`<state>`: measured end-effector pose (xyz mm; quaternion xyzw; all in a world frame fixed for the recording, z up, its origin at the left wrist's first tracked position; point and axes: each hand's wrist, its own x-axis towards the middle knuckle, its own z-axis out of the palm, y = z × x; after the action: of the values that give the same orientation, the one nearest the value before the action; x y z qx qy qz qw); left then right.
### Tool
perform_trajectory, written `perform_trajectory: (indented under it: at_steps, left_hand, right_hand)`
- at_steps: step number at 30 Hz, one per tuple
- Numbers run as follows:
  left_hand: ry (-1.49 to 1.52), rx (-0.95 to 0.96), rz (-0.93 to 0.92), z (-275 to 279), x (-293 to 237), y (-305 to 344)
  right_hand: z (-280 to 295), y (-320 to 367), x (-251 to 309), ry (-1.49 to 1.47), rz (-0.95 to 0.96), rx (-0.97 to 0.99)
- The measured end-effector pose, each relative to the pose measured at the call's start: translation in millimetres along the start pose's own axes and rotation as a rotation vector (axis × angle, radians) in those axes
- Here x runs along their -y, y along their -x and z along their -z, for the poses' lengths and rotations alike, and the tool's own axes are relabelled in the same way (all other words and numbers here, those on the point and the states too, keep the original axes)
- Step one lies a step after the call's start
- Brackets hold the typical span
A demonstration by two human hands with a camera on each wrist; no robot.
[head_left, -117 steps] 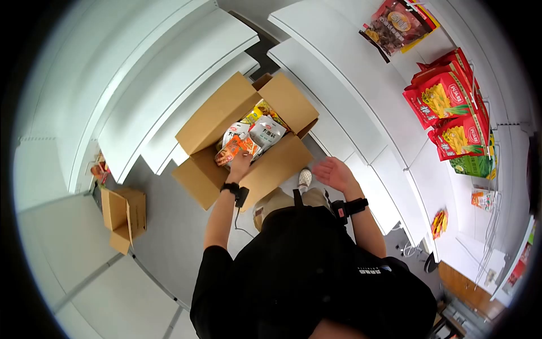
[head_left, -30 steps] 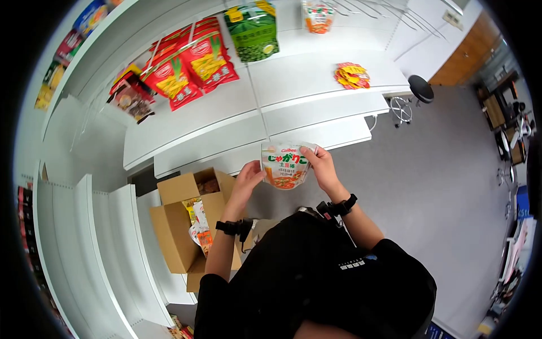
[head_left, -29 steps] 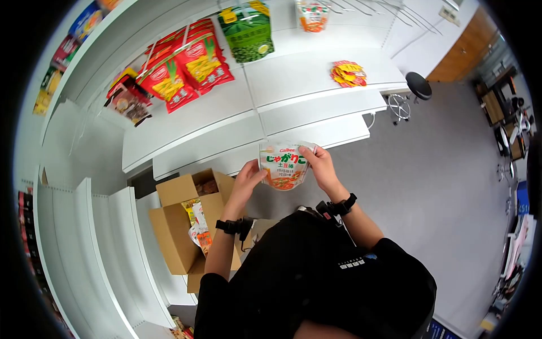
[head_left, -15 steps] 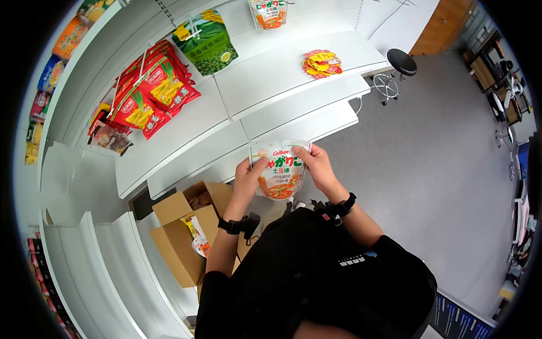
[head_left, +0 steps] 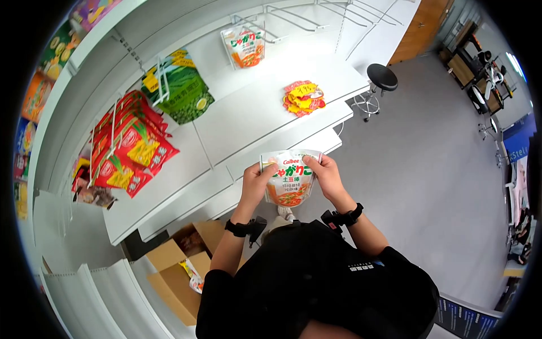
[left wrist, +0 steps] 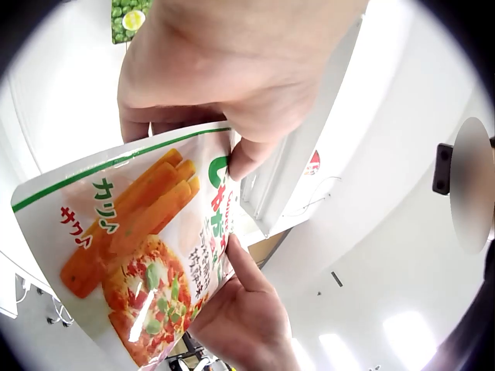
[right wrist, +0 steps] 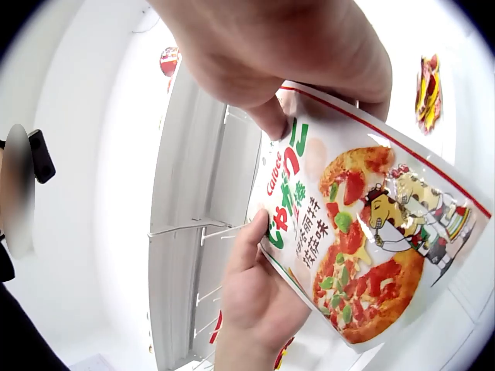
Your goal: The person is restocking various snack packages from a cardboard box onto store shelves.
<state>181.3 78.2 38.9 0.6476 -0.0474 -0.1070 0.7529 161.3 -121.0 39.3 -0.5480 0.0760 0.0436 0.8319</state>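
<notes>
A white Calbee pouch (head_left: pixel 291 183) with a pizza picture is held upright in front of the torso, its printed face toward the head camera. The left hand (head_left: pixel 257 183) grips its left edge, thumb on the front. At the opposite edge the right hand (head_left: pixel 329 176) pinches it near the top corner, thumb also in front. Up close in the left wrist view, the left hand (left wrist: pixel 224 69) covers part of the pouch (left wrist: pixel 147 255). The right wrist view shows the right hand (right wrist: pixel 290 54) over the pouch's (right wrist: pixel 363 232) upper edge.
A similar pouch (head_left: pixel 247 48) hangs on a hook of the white shelf (head_left: pixel 237 127), beside a green bag (head_left: pixel 183 93) and red bags (head_left: pixel 132 147). Small red-yellow packets (head_left: pixel 304 98) lie on the shelf. An open cardboard box (head_left: pixel 175 285) stands lower left; a black stool (head_left: pixel 383 77) is at right.
Earlier, the left hand was in the box; now both hands hold the pouch. Over the last second the head view has shifted, with hanging bags appearing lower and the left thumb further onto the pouch's front.
</notes>
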Motion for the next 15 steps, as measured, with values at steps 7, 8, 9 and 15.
perform_trajectory:
  at_steps: [7, 8, 9, 15]
  left_hand:
    - [-0.034, 0.127, -0.023, -19, -6, -77]
    - [-0.053, 0.133, -0.019, -19, -5, -86]
    - [-0.057, 0.115, -0.030, -19, -7, -94]
    - [-0.019, -0.015, -0.095, -25, -38, -121]
  right_hand:
    - [24, -43, 22, -0.019, 0.057, -0.105]
    - [27, -49, 23, -0.017, 0.059, -0.104]
    - [26, -57, 27, -0.015, 0.066, -0.099]
    - [18, -106, 56, -0.011, 0.055, 0.009]
